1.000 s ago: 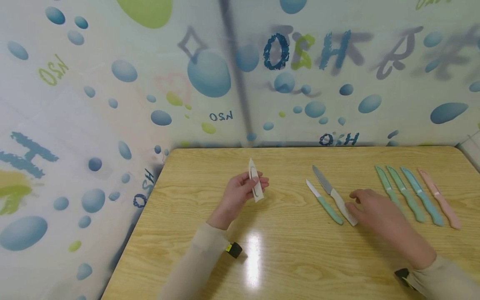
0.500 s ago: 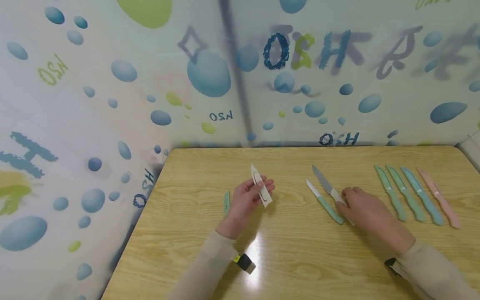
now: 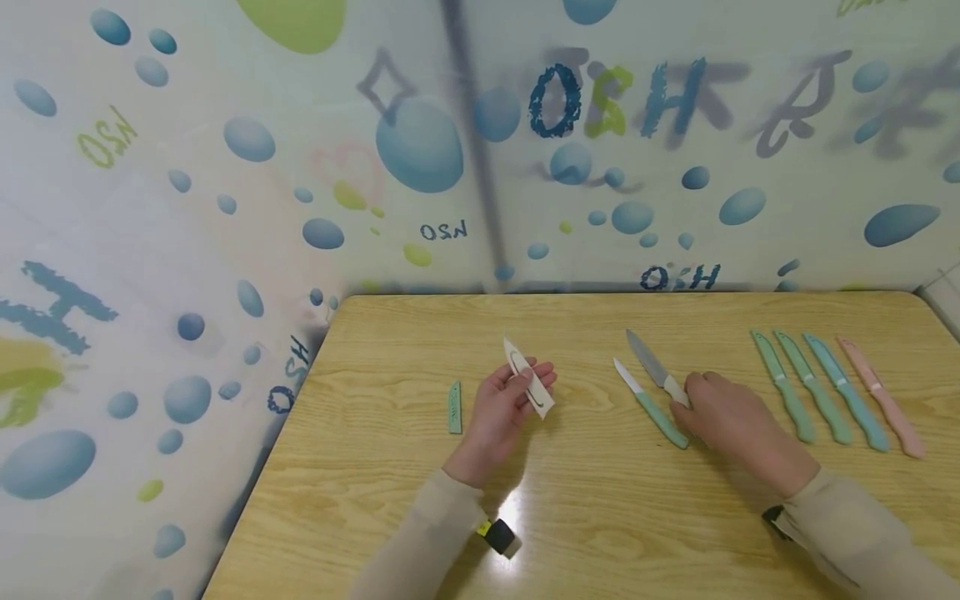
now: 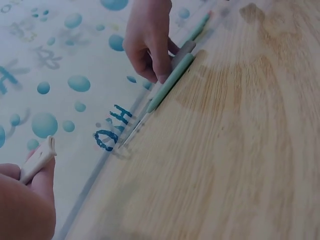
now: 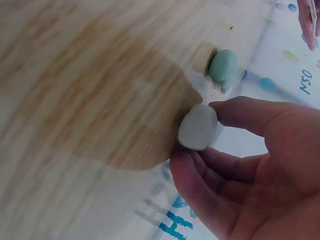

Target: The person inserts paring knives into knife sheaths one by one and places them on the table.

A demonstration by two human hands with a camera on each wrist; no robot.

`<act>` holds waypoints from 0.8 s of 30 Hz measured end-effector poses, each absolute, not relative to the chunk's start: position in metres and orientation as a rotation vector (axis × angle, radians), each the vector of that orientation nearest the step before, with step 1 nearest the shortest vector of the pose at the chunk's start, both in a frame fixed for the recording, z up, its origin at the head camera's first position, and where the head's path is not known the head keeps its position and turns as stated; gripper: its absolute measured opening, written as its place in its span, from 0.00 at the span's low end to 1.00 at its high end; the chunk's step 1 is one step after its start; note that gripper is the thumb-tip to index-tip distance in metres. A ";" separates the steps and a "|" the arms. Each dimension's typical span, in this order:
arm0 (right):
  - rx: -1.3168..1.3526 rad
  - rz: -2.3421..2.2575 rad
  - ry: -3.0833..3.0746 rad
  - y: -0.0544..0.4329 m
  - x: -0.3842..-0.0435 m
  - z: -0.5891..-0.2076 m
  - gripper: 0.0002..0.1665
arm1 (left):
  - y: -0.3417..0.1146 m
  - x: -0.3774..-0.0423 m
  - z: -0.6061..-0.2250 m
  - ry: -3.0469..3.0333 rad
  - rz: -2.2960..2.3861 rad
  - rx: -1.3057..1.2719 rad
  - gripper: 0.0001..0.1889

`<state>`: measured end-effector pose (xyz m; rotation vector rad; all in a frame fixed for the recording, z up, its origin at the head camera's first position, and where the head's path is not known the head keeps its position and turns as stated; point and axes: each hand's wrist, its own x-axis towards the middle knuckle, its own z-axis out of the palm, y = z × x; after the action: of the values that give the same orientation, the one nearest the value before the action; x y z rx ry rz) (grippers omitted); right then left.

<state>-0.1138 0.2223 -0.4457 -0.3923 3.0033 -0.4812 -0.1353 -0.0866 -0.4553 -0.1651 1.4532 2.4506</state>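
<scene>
A white blade sheath is pinched between the thumb and fingers of my left hand, pointed end away from me. My right hand grips the off-white handle of a bare grey-bladed kitchen knife; the right wrist view shows the butt of that handle between thumb and fingers. Just left of it lies a second bare knife with a green handle and a white blade. A short green sheath lies on the table beside my left hand.
To the right lie several sheathed knives in a row: two green knives, a blue knife and a pink knife. A patterned wall stands directly behind the wooden table.
My right hand has moved left onto the off-white handle and grips it. My left hand, with the white sheath, has shifted right and toward me, uncovering the green sheath.
</scene>
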 end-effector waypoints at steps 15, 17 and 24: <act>-0.238 -0.547 2.920 0.226 -0.118 -0.438 0.16 | -0.082 -0.133 -0.456 1.423 2.527 -0.211 0.21; -0.219 -0.591 2.906 0.228 -0.118 -0.437 0.16 | -0.082 -0.133 -0.456 1.425 2.526 -0.214 0.21; -0.229 -0.706 2.940 0.232 -0.113 -0.434 0.21 | -0.082 -0.133 -0.457 1.412 2.526 -0.204 0.22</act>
<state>-0.1135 0.2323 -0.4335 -0.2292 2.9399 -0.7062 -0.1330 -0.0819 -0.4569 -0.2042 1.4121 2.5259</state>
